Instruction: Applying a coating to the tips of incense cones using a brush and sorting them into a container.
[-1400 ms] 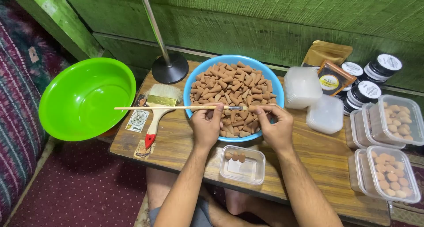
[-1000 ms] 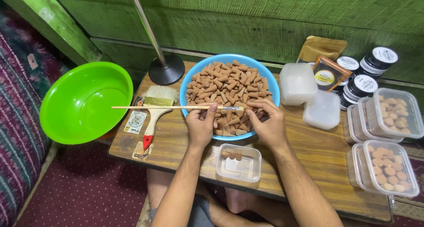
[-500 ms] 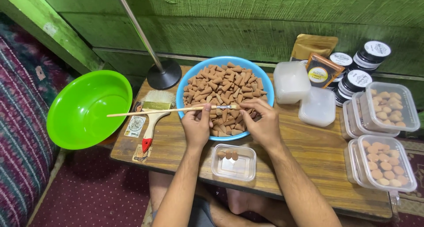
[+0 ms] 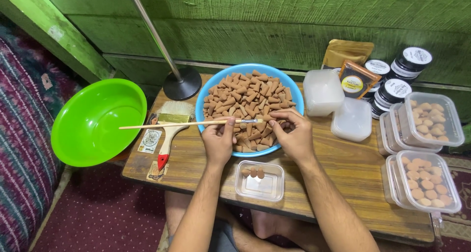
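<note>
**Incense cones in blue bowl**

Incense cones (image 4: 248, 97) fill a blue bowl (image 4: 208, 92) mid-worktop. Left hand (image 4: 218, 141) pinches a thin brush (image 4: 181, 125); right hand (image 4: 293, 134) closes on a cone. Small clear tub (image 4: 260, 182) sits nearer, green basin (image 4: 95, 122) left.

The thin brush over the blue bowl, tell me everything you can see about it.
The thin brush has a long, slender handle that looks like pale bare wood, a short metal ferrule and a small tip. It lies nearly level, handle end pointing out toward the green bowl, tip over the blue bowl of brown cone-shaped pieces. The left hand pinches it near the ferrule; the right hand has its fingertips at the tip end. Whether the bristles touch a piece cannot be told.
</note>
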